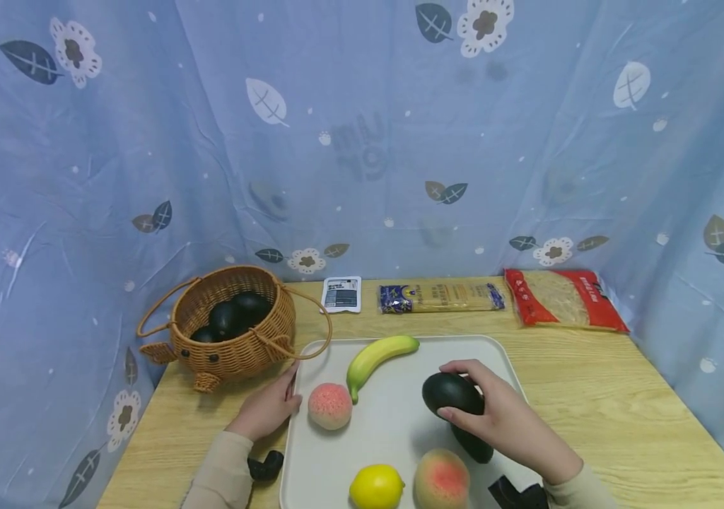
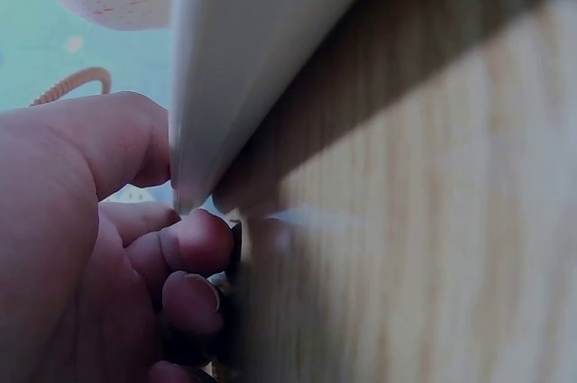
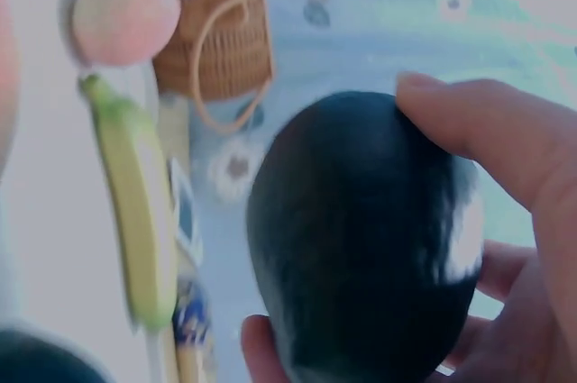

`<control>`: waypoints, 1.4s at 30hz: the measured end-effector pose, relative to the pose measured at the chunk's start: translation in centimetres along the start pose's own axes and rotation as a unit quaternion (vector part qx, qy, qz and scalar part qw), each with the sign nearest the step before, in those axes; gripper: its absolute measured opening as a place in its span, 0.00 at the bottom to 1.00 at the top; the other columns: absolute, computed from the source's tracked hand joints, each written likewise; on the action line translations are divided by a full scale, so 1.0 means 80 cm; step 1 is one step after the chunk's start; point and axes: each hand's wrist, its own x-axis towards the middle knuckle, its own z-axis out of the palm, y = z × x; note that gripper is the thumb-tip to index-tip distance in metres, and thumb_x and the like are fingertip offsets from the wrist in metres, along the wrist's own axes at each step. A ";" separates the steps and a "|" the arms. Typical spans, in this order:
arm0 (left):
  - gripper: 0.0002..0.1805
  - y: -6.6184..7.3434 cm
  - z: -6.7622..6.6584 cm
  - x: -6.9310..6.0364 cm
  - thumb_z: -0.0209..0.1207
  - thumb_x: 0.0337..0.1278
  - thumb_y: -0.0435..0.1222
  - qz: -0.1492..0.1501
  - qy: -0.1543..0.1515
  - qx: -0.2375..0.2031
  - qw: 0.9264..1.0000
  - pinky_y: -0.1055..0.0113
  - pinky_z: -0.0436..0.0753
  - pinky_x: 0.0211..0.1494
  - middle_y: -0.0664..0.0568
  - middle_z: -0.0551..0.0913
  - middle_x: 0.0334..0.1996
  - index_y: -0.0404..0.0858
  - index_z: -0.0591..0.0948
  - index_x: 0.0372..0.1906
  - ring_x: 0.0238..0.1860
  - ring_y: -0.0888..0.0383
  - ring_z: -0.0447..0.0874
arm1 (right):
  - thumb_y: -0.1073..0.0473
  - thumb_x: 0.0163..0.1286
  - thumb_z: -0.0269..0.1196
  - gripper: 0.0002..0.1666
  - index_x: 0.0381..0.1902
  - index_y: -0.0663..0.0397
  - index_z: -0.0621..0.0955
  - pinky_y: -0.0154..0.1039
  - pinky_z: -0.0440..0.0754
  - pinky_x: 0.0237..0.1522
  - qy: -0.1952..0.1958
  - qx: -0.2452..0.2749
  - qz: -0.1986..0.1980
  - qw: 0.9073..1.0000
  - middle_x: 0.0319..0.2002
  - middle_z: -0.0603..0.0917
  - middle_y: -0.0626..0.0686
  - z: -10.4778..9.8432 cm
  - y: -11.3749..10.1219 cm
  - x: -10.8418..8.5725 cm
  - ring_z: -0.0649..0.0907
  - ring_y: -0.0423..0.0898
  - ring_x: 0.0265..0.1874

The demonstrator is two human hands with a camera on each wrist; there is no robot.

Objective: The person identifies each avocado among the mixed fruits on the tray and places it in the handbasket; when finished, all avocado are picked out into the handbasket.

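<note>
My right hand [image 1: 505, 417] grips a dark green avocado [image 1: 453, 394], held above the right part of a white tray [image 1: 394, 424]. In the right wrist view, thumb and fingers wrap around this avocado [image 3: 361, 239]. Partly hidden beneath it, another avocado [image 1: 475, 447] lies on the tray. My left hand [image 1: 266, 408] holds the tray's left rim; the left wrist view has the thumb against the rim [image 2: 203, 86] and the fingers curled at its other side. Also on the tray are a pink peach [image 1: 330, 406], a banana [image 1: 377, 362], a lemon [image 1: 377, 486] and a larger peach [image 1: 442, 481].
A wicker basket [image 1: 282, 322] with looped handles stands behind the tray's left corner, holding several avocados [image 1: 228, 319]. Along the back lie a white packet [image 1: 341, 294], a noodle pack [image 1: 441, 297] and a red bag [image 1: 565, 300]. A blue curtain [image 1: 368, 141] surrounds the wooden table [image 1: 623, 403].
</note>
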 end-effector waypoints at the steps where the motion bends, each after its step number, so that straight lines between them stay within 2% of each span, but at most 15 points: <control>1: 0.39 0.001 -0.001 0.000 0.61 0.72 0.40 0.000 0.000 -0.001 1.000 0.53 0.77 0.44 0.54 0.75 0.32 0.36 0.62 0.82 0.36 0.55 0.75 | 0.46 0.67 0.75 0.34 0.66 0.47 0.76 0.48 0.84 0.49 -0.001 0.000 -0.006 1.000 0.61 0.79 0.54 0.003 -0.005 0.007 0.82 0.52 0.53; 6: 0.39 0.007 -0.004 -0.004 0.61 0.73 0.40 -0.002 -0.003 -0.009 1.000 0.56 0.71 0.38 0.54 0.69 0.26 0.35 0.61 0.82 0.31 0.55 0.71 | 0.46 0.69 0.74 0.33 0.67 0.47 0.76 0.52 0.82 0.54 0.002 -0.001 -0.039 0.999 0.60 0.80 0.51 0.018 -0.032 0.041 0.83 0.48 0.52; 11: 0.39 0.009 -0.004 -0.005 0.61 0.73 0.40 -0.008 -0.003 -0.006 1.000 0.56 0.73 0.42 0.55 0.70 0.27 0.36 0.61 0.82 0.34 0.55 0.73 | 0.47 0.69 0.74 0.33 0.68 0.48 0.76 0.52 0.81 0.55 -0.014 0.025 -0.038 0.999 0.61 0.80 0.51 0.035 -0.063 0.073 0.82 0.49 0.52; 15: 0.39 0.008 -0.003 -0.004 0.61 0.72 0.40 -0.009 -0.001 -0.002 1.000 0.53 0.75 0.44 0.55 0.72 0.28 0.36 0.61 0.82 0.37 0.54 0.74 | 0.49 0.70 0.74 0.33 0.68 0.50 0.76 0.49 0.83 0.53 -0.025 0.032 -0.066 0.997 0.61 0.79 0.52 0.050 -0.088 0.095 0.82 0.50 0.53; 18: 0.39 0.007 -0.002 -0.003 0.61 0.72 0.40 -0.010 -0.001 -0.001 1.000 0.49 0.78 0.50 0.50 0.80 0.36 0.36 0.62 0.82 0.42 0.52 0.78 | 0.51 0.70 0.73 0.33 0.68 0.52 0.76 0.47 0.83 0.52 -0.026 0.029 -0.096 0.995 0.61 0.79 0.52 0.061 -0.103 0.111 0.82 0.50 0.53; 20: 0.39 0.006 -0.002 -0.003 0.61 0.72 0.40 -0.011 -0.002 -0.003 1.000 0.45 0.79 0.57 0.45 0.85 0.49 0.36 0.62 0.82 0.49 0.50 0.82 | 0.52 0.70 0.73 0.33 0.68 0.53 0.75 0.47 0.83 0.53 -0.027 0.024 -0.114 0.993 0.62 0.79 0.52 0.069 -0.111 0.122 0.82 0.49 0.54; 23: 0.39 0.006 -0.002 -0.005 0.62 0.72 0.40 -0.009 -0.005 -0.010 1.000 0.41 0.77 0.61 0.40 0.80 0.64 0.35 0.62 0.82 0.58 0.45 0.82 | 0.53 0.70 0.73 0.33 0.69 0.53 0.74 0.46 0.83 0.55 -0.032 0.015 -0.133 0.991 0.63 0.78 0.52 0.080 -0.124 0.138 0.82 0.49 0.55; 26: 0.39 0.006 -0.004 -0.006 0.61 0.73 0.39 -0.005 -0.008 -0.019 1.000 0.39 0.76 0.61 0.37 0.78 0.67 0.35 0.61 0.82 0.62 0.42 0.81 | 0.53 0.70 0.73 0.33 0.68 0.51 0.74 0.43 0.82 0.55 -0.044 0.014 -0.139 0.989 0.62 0.77 0.52 0.091 -0.137 0.155 0.82 0.48 0.55; 30: 0.39 0.003 -0.006 -0.006 0.61 0.73 0.38 -0.003 -0.003 -0.025 1.000 0.40 0.77 0.60 0.38 0.78 0.67 0.36 0.61 0.82 0.59 0.44 0.81 | 0.52 0.72 0.72 0.31 0.68 0.49 0.74 0.39 0.82 0.52 -0.059 0.026 -0.141 0.988 0.62 0.76 0.52 0.108 -0.154 0.181 0.81 0.46 0.54; 33: 0.39 0.001 -0.005 -0.007 0.62 0.72 0.37 -0.005 0.002 -0.025 1.000 0.40 0.77 0.61 0.38 0.78 0.68 0.37 0.61 0.82 0.60 0.44 0.81 | 0.51 0.73 0.70 0.30 0.69 0.45 0.75 0.38 0.82 0.51 -0.069 0.021 -0.151 0.986 0.66 0.74 0.53 0.121 -0.168 0.198 0.81 0.46 0.54; 34: 0.39 0.000 -0.005 -0.007 0.62 0.72 0.38 -0.006 0.002 -0.024 1.000 0.40 0.76 0.63 0.38 0.76 0.70 0.37 0.61 0.82 0.64 0.44 0.80 | 0.51 0.73 0.70 0.30 0.70 0.43 0.76 0.38 0.83 0.50 -0.071 0.017 -0.155 0.985 0.66 0.73 0.53 0.125 -0.173 0.202 0.82 0.46 0.53; 37: 0.40 -0.001 -0.002 -0.005 0.61 0.73 0.39 -0.008 -0.001 -0.024 1.000 0.41 0.74 0.66 0.40 0.73 0.72 0.39 0.60 0.83 0.69 0.43 0.76 | 0.50 0.74 0.70 0.30 0.71 0.39 0.77 0.36 0.83 0.48 -0.078 0.005 -0.171 0.982 0.64 0.73 0.54 0.137 -0.184 0.215 0.82 0.45 0.50; 42: 0.40 0.001 -0.002 -0.003 0.60 0.74 0.37 0.010 -0.010 -0.047 0.999 0.43 0.72 0.69 0.39 0.70 0.75 0.38 0.57 0.84 0.73 0.43 0.71 | 0.49 0.73 0.70 0.29 0.70 0.37 0.78 0.33 0.80 0.46 -0.079 -0.030 -0.186 0.979 0.58 0.73 0.50 0.158 -0.198 0.238 0.81 0.40 0.40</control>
